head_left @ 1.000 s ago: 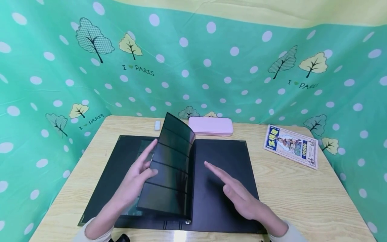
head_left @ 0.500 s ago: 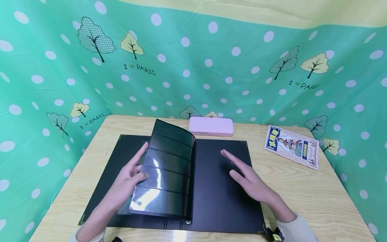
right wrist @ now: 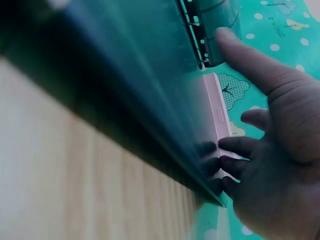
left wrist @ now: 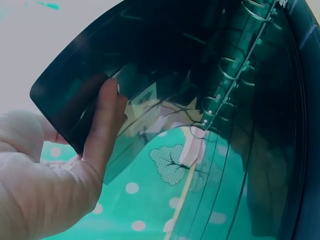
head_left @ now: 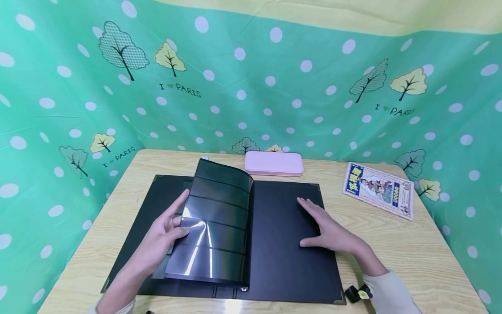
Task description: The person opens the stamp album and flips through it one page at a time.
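Observation:
A black ring-bound stamp album [head_left: 280,257] lies open on the table in the head view. Its raised black pages [head_left: 215,226] carry clear strip pockets and lean over to the left, curving up from the spine. My left hand [head_left: 154,244] pinches their outer edge, thumb on the upper face and the other fingers behind. Metal rings [left wrist: 230,70] run along the spine in the left wrist view. My right hand [head_left: 331,229] hovers low over the inside of the right cover, thumb and fingers spread, holding nothing. In the right wrist view its fingertips [right wrist: 227,162] are close to the cover's surface.
A pink flat case [head_left: 273,163] lies behind the album. To the right is a printed booklet or packet [head_left: 378,190] with blue and yellow lettering. A small white block [head_left: 205,158] peeks out behind the pages. A green dotted curtain [head_left: 235,87] surrounds the wooden table [head_left: 404,253].
My left hand has drawn the pages down to the left, so they lie flatter. My right hand has moved right, away from the spine, and its fingers have spread.

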The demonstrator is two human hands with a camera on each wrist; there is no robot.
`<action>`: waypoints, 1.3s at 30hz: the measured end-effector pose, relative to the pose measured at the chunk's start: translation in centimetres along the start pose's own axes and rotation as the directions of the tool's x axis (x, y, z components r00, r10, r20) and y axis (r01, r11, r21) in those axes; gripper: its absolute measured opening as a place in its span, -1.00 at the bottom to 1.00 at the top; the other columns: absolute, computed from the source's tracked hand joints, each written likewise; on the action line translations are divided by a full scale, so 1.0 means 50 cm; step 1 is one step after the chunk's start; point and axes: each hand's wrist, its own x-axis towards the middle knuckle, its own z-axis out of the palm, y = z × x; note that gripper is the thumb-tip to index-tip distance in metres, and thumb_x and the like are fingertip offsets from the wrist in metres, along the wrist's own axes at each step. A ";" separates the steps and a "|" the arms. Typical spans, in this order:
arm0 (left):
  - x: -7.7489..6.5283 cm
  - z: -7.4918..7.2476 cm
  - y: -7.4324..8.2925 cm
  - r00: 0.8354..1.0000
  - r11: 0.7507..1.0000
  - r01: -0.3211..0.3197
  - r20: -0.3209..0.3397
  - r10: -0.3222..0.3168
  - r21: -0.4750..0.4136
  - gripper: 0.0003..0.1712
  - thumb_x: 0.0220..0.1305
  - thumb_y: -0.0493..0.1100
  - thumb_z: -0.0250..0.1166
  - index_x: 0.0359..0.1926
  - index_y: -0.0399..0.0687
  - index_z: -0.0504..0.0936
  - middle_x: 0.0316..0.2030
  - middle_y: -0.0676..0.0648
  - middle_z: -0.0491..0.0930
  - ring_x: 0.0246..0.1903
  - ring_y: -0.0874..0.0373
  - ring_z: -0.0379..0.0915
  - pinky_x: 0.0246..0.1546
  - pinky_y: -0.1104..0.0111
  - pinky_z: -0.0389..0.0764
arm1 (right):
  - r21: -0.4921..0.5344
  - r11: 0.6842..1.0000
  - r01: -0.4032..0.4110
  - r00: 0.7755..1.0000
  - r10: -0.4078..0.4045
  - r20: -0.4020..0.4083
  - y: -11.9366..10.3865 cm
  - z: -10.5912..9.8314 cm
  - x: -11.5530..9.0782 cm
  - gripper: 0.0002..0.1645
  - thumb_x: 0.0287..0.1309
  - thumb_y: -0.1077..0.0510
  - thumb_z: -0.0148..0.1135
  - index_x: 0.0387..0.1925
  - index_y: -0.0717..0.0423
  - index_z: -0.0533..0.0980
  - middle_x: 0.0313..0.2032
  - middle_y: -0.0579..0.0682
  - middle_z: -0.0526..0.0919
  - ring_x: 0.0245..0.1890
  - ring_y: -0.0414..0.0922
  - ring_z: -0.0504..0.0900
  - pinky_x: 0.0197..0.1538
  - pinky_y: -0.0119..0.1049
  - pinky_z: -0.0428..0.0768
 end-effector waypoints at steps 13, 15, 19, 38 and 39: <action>0.007 0.005 -0.013 0.993 0.966 -0.085 0.061 0.103 -0.244 0.06 0.56 -0.55 0.07 0.84 0.26 -0.06 -0.20 -0.01 0.82 -0.29 0.25 0.76 -0.29 0.49 0.71 | -0.031 0.999 0.009 0.998 -0.006 0.070 0.014 -0.002 0.001 0.41 0.16 -0.07 0.73 0.80 0.08 0.05 0.78 0.26 -0.11 0.74 0.43 -0.26 0.58 0.62 -0.13; 0.009 0.009 -0.018 0.989 0.947 -0.115 0.059 0.139 -0.299 0.06 0.55 -0.56 0.08 0.84 0.22 -0.04 -0.28 0.03 0.80 -0.37 0.31 0.69 -0.35 0.54 0.66 | -0.036 0.999 0.008 0.997 -0.006 0.071 0.014 -0.001 0.000 0.41 0.17 -0.07 0.73 0.80 0.10 0.04 0.78 0.26 -0.11 0.74 0.43 -0.25 0.59 0.61 -0.13; 0.013 0.008 -0.026 0.986 0.926 -0.141 0.034 0.163 -0.350 0.01 0.58 -0.55 0.07 0.84 0.18 -0.01 -0.26 0.08 0.79 -0.28 0.34 0.71 -0.20 0.53 0.72 | -0.037 0.999 0.004 0.997 -0.002 0.071 0.014 -0.001 0.000 0.41 0.17 -0.07 0.73 0.80 0.09 0.05 0.78 0.26 -0.11 0.74 0.43 -0.25 0.59 0.60 -0.13; -0.033 -0.090 -0.011 0.996 0.985 -0.087 0.001 0.088 -0.148 -0.12 0.66 -0.50 0.02 0.81 0.20 0.12 0.13 0.09 0.81 -0.48 0.36 0.58 -0.49 0.51 0.58 | -0.052 0.999 -0.018 0.996 0.022 0.085 0.017 -0.002 0.000 0.41 0.19 -0.08 0.71 0.82 -0.01 0.02 0.80 0.21 -0.15 0.76 0.38 -0.27 0.63 0.55 -0.13; -0.037 -0.096 -0.012 0.998 0.991 -0.066 -0.005 0.065 -0.118 -0.11 0.66 -0.49 0.04 0.81 0.20 0.10 0.15 0.10 0.80 -0.50 0.35 0.55 -0.52 0.49 0.55 | -0.053 0.999 -0.012 0.996 0.016 0.085 0.015 -0.002 0.000 0.40 0.20 -0.09 0.70 0.82 0.00 0.02 0.79 0.22 -0.14 0.76 0.39 -0.26 0.62 0.56 -0.12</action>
